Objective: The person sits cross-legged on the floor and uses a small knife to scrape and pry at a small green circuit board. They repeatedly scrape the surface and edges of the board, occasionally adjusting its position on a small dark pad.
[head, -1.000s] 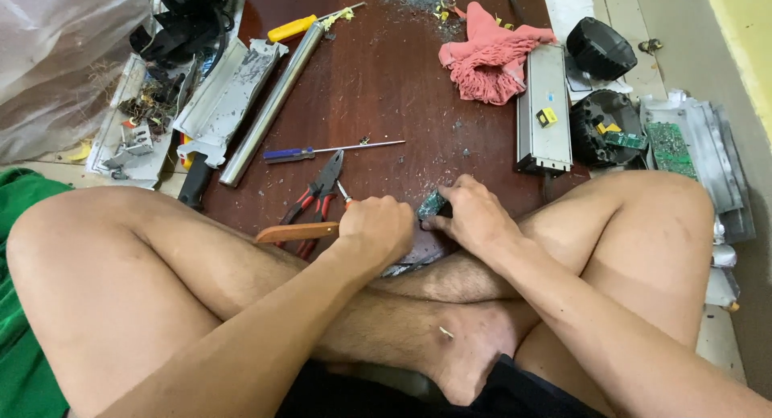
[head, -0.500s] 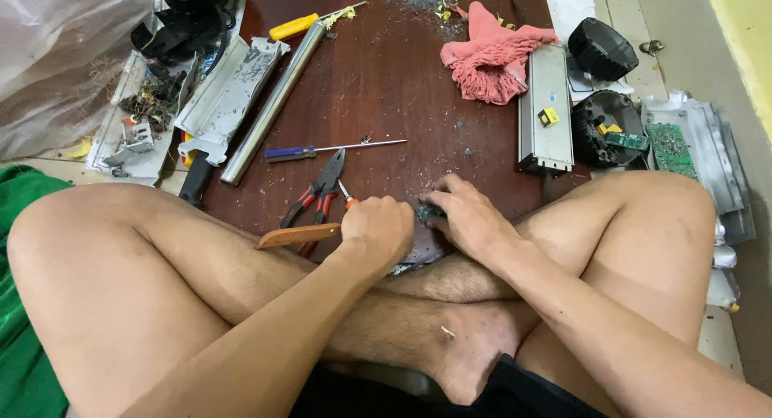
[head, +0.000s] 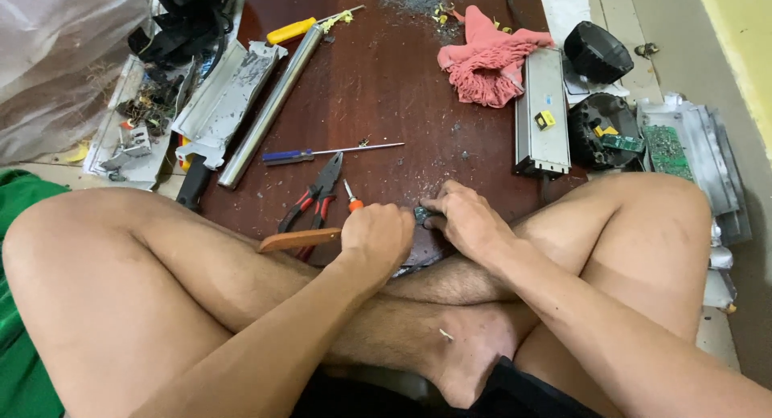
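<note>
I sit cross-legged at the near edge of a dark red wooden board [head: 386, 88]. My left hand [head: 376, 235] is closed around a tool with a flat wooden handle [head: 297, 239] that sticks out to the left. My right hand [head: 466, 219] pinches a small dark part [head: 421, 216] at the board's near edge, right next to my left hand. The working tip of the tool is hidden between my hands. Red-handled pliers [head: 315, 197] and a small orange-handled screwdriver [head: 351, 198] lie just left of my left hand.
On the board: a blue-handled screwdriver [head: 322, 153], a long metal tube [head: 272, 106], a yellow-handled screwdriver [head: 299, 28], a pink rag [head: 490, 64], a grey metal housing [head: 543, 111]. A green circuit board [head: 666, 149] and black parts lie right; scrap metal lies left.
My hands have stayed together at the board's near edge, shifting only slightly. The view has drifted a little.
</note>
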